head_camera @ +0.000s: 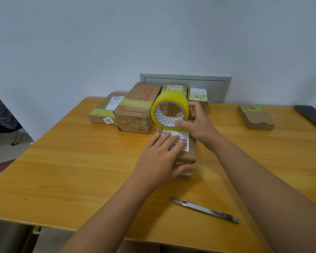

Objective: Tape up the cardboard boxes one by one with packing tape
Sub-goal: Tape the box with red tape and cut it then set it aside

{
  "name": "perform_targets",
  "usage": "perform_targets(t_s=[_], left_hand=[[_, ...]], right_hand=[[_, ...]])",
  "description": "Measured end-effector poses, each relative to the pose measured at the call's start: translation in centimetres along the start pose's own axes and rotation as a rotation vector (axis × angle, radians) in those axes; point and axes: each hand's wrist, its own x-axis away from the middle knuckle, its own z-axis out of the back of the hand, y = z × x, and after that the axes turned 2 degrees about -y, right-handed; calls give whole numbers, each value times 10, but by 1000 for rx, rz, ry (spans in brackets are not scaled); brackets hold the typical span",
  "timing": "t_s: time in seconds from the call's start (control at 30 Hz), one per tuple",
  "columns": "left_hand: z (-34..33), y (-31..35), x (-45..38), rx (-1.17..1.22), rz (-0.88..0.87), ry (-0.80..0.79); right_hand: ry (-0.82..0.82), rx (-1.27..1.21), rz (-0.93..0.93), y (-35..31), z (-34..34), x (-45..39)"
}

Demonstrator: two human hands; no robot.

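Observation:
A small cardboard box [190, 152] with a white label lies in the middle of the wooden table [80, 170]. My left hand [161, 159] rests flat on its top, fingers straight over the label and thumb against the near side. My right hand [197, 121] grips a roll of yellowish packing tape [169, 110], fingers through the core, and holds it upright at the box's far end. The box's far end is hidden behind the roll.
Several taped cardboard boxes [135, 108] stand at the table's back by the wall. A flat box [255, 116] and a dark phone [311, 115] lie at the right. A metal utility knife [206, 209] lies near the front edge. A striped garment [0, 114] hangs at left.

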Motion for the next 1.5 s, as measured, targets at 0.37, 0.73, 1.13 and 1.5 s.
perform_targets(t_s=[0.37, 0.73, 1.13, 1.5], left_hand=[[-4, 6, -4, -112, 5, -193], [5, 14, -6, -43, 118, -251], [8, 14, -10, -15, 124, -310], [-4, 15, -9, -58, 100, -167]], right_hand=[[-74, -20, -15, 3, 2, -3], [1, -7, 26, 2, 54, 10], [89, 332, -54, 49, 106, 56], [152, 314, -51, 71, 89, 61]])
